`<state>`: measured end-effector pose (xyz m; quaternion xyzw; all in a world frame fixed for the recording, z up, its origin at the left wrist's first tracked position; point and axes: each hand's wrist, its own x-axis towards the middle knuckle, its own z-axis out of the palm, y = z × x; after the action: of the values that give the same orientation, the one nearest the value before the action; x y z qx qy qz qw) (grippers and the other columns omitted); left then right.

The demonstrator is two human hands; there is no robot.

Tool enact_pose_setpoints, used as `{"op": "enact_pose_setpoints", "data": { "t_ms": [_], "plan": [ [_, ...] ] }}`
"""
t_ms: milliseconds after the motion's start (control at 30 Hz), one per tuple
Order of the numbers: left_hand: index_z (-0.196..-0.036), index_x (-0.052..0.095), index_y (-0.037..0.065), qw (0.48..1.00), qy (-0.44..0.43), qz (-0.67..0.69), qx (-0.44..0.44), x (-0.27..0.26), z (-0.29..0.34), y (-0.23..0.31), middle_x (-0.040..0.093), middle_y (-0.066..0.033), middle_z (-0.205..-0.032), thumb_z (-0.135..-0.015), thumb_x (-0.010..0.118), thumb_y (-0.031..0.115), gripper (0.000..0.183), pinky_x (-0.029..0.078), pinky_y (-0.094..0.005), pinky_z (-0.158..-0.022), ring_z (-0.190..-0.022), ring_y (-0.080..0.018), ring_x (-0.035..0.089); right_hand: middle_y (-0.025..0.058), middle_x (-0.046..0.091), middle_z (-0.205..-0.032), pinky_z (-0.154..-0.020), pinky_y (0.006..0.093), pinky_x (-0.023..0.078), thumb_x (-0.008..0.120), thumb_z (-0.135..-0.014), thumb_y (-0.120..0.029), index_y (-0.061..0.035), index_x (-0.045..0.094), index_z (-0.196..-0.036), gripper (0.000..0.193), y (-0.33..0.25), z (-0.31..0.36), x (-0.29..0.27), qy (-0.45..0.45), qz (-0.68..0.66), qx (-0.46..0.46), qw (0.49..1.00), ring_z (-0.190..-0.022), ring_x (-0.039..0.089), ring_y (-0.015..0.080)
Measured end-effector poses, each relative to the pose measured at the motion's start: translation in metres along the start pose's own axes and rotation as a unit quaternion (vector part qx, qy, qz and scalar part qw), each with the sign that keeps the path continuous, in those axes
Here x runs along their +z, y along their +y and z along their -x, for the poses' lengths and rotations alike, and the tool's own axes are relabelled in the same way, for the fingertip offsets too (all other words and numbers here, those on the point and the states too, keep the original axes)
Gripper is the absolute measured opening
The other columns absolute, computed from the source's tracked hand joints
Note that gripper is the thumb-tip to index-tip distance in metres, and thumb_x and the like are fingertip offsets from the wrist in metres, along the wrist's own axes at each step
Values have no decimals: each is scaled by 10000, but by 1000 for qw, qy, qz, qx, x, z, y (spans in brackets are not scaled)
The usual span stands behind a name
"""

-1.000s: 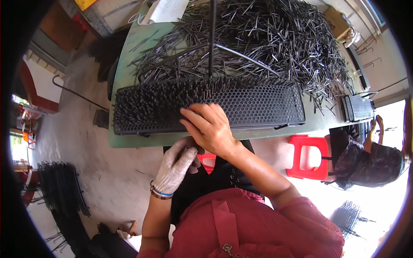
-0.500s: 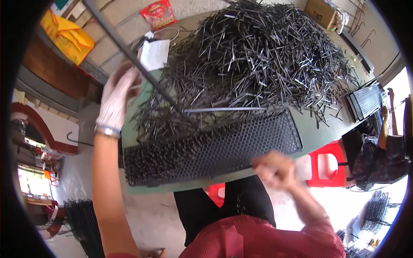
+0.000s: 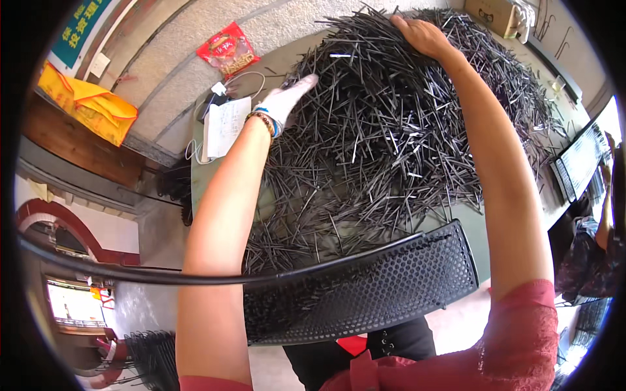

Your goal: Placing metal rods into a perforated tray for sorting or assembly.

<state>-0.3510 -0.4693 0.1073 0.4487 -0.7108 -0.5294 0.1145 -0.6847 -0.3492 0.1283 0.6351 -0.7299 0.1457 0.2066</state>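
A large heap of thin black strips point(image 3: 385, 124) covers much of the green table. At its left edge my left hand point(image 3: 290, 104), in a white glove, lies against the strips with its fingers stretched out. My bare right hand point(image 3: 424, 38) reaches over the top of the heap and rests on it, open; some of its fingers are hidden. Close to my body lies a long black perforated tray point(image 3: 417, 270). Strips stand packed in the tray's left part, while bare holes show on its right. My left forearm hides the tray's left end.
A dark rod point(image 3: 130, 274) crosses over my left forearm towards the tray. White paper point(image 3: 222, 130) and a cable lie at the table's left, with a red snack packet point(image 3: 228, 51) beyond. A cardboard box point(image 3: 490, 16) stands at the back right; another person point(image 3: 583, 244) is at the far right.
Both hands have moved out over the table: the left rightward to the heap's edge, the right from the tray up to the heap's top. The rod now slants lower across the view.
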Motion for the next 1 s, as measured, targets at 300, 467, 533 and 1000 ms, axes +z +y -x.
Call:
{"op": "enact_pose_setpoints", "data": {
  "t_ms": [300, 467, 533, 1000],
  "plan": [
    [-1351, 353, -128, 997, 80, -6, 19, 23, -49, -63, 502, -230, -1329, -739, 759, 353, 878, 426, -421, -958, -1142, -281, 540, 177, 676, -1052, -933, 494, 452, 380, -917, -503, -190, 662, -1145, 479, -63, 18, -11, 52, -155, 117, 980, -1001, 636, 356],
    [-1251, 494, -74, 989, 78, 127, 7, 56, -2, -56, 627, -161, -1173, -843, 660, 117, 480, 449, -329, -954, -1081, -234, 586, 146, 690, -944, -821, 526, 460, 426, -938, -426, -68, 678, -983, 440, -99, 51, -5, 156, -131, 25, 979, -963, 635, 344],
    [-1235, 532, -26, 983, 4, 174, 59, 50, 26, -59, 639, -125, -1147, -862, 625, 45, 391, 462, -305, -930, -1025, -199, 605, 132, 670, -1050, -837, 506, 450, 447, -936, -406, -54, 665, -976, 416, -123, 64, -14, 193, -90, -7, 977, -1017, 615, 322],
    [-1113, 624, 30, 987, -31, -152, 33, -83, 121, -193, 677, -117, -1034, -785, 639, 140, 346, 494, -340, -816, -910, -215, 614, 224, 524, -1273, -925, 439, 405, 617, -855, -394, 32, 573, -1174, 534, -289, 131, -36, -66, -216, -193, 955, -1150, 510, 341]
  ]
}}
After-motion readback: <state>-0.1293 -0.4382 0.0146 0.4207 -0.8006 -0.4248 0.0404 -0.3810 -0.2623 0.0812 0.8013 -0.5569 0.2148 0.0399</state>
